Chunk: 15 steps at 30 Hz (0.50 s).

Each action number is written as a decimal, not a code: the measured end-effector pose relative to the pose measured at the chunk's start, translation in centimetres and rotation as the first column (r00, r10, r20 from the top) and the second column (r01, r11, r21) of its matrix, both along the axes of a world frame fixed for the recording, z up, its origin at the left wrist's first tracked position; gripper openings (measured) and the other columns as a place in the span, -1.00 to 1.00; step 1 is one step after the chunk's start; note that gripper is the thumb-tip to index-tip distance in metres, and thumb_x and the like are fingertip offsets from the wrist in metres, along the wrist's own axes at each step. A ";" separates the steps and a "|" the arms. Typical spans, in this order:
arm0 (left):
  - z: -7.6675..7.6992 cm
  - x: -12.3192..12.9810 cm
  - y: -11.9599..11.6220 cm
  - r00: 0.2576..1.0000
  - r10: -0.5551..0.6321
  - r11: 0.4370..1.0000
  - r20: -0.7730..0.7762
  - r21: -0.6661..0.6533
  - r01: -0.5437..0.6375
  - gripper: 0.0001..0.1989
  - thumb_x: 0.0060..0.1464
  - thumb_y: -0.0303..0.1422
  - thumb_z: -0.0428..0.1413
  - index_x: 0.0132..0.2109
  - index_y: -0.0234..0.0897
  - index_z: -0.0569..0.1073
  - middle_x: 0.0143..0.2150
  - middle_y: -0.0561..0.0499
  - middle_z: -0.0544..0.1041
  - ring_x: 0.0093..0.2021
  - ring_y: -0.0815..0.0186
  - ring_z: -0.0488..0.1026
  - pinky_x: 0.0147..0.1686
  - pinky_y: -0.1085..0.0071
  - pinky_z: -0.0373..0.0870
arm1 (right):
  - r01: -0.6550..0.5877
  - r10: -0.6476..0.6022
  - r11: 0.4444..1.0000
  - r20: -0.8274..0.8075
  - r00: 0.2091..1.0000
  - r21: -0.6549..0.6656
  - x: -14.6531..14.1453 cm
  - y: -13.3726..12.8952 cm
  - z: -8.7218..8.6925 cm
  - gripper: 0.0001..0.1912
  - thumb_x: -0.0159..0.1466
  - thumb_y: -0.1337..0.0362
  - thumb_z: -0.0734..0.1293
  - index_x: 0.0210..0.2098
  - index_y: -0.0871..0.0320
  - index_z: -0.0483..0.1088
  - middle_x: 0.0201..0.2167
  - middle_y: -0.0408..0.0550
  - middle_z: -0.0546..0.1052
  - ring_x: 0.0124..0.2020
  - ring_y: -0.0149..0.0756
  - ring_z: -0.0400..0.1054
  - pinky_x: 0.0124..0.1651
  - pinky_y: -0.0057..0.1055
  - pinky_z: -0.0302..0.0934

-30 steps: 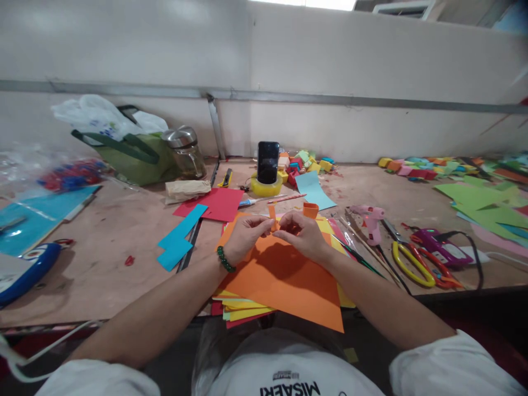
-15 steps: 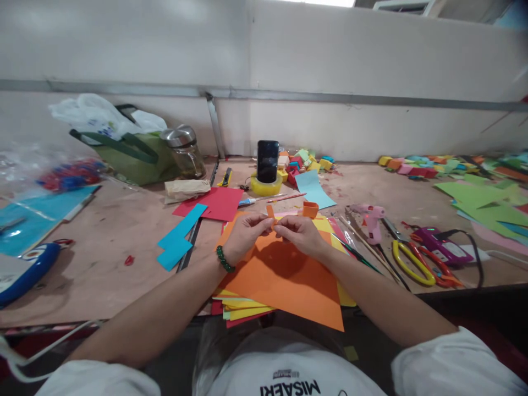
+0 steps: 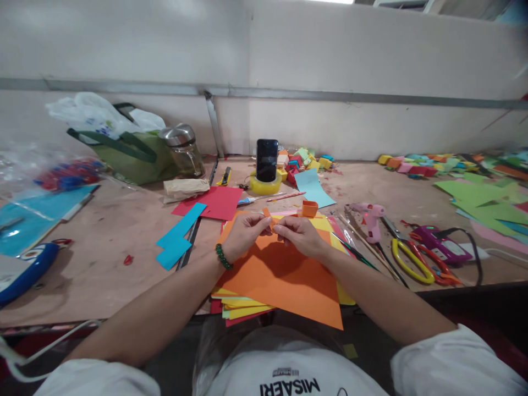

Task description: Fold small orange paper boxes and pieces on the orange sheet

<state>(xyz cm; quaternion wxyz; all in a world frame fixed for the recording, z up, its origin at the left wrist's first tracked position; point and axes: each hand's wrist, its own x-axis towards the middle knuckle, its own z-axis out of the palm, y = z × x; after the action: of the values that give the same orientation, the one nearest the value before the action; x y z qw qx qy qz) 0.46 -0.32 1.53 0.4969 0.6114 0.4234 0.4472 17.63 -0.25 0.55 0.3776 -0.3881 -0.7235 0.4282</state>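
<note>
Between the fingertips of both hands is a small orange paper strip point(image 3: 266, 212), its upper end sticking up and the rest mostly covered by fingers. My left hand point(image 3: 248, 234), with a green bead bracelet point(image 3: 223, 257) at the wrist, pinches it from the left. My right hand point(image 3: 302, 235) pinches it from the right, close to the left fingertips. Both are held over an orange sheet point(image 3: 289, 280) lying on a stack of coloured paper point(image 3: 243, 309). Just beyond the right hand stands a small folded orange paper box point(image 3: 309, 208).
Blue paper pieces point(image 3: 181, 234) and a red sheet point(image 3: 218, 202) lie left. A phone point(image 3: 267, 159) leans on a tape roll point(image 3: 265, 187) behind. To the right are a pink glue gun point(image 3: 373, 220), yellow-handled scissors point(image 3: 412, 264) and a purple power strip point(image 3: 441, 245). Folded paper pieces point(image 3: 305, 159) are heaped behind.
The upper end of the orange strip has tilted left and shows less above the fingers. Both hands stay almost in place, still pinching it.
</note>
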 end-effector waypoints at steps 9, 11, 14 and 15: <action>0.1 0.2 -0.1 0.996 -0.088 0.993 0.015 0.080 0.086 -0.61 -0.10 -0.04 0.22 -0.52 -0.30 0.44 -0.56 0.05 0.41 -0.48 0.38 0.33 -0.42 0.44 0.33 | 0.075 -0.076 0.996 -0.006 0.997 -0.048 -0.1 -0.2 0.1 -0.58 0.22 -0.05 0.27 -0.56 0.15 0.28 -0.67 -0.22 0.32 -0.65 -0.49 0.15 -0.57 -0.51 0.05; -0.1 0.2 0.0 0.996 -0.092 0.994 0.016 0.060 0.091 -0.61 -0.08 -0.04 0.20 -0.49 -0.31 0.44 -0.54 0.05 0.41 -0.47 0.38 0.35 -0.41 0.44 0.34 | 0.077 -0.077 0.996 0.001 0.997 -0.054 -0.1 -0.3 0.0 -0.56 0.22 -0.07 0.26 -0.56 0.15 0.28 -0.67 -0.21 0.33 -0.66 -0.49 0.15 -0.57 -0.51 0.04; -0.2 0.1 0.0 0.997 -0.083 0.996 -0.005 0.045 0.083 -0.64 -0.04 -0.06 0.17 -0.48 -0.30 0.40 -0.52 0.06 0.41 -0.45 0.38 0.37 -0.40 0.44 0.34 | 0.071 -0.071 0.997 0.027 0.997 0.003 -0.2 -0.4 -0.1 -0.52 0.24 -0.10 0.21 -0.59 0.15 0.26 -0.68 -0.20 0.32 -0.65 -0.49 0.14 -0.57 -0.50 0.03; -0.2 0.1 0.0 0.997 -0.074 0.996 -0.013 0.050 0.074 -0.65 -0.03 -0.08 0.17 -0.48 -0.29 0.38 -0.52 0.07 0.40 -0.46 0.38 0.37 -0.40 0.45 0.34 | 0.070 -0.071 0.997 0.032 0.997 0.025 -0.3 -0.4 -0.2 -0.51 0.25 -0.11 0.20 -0.60 0.14 0.25 -0.68 -0.20 0.31 -0.65 -0.48 0.14 -0.57 -0.50 0.03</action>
<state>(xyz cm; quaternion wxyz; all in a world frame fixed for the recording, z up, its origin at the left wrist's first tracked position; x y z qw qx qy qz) 0.57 -0.35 1.31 0.4952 0.6415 0.3916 0.4358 17.34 -0.66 0.39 0.3849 -0.4158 -0.7206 0.3996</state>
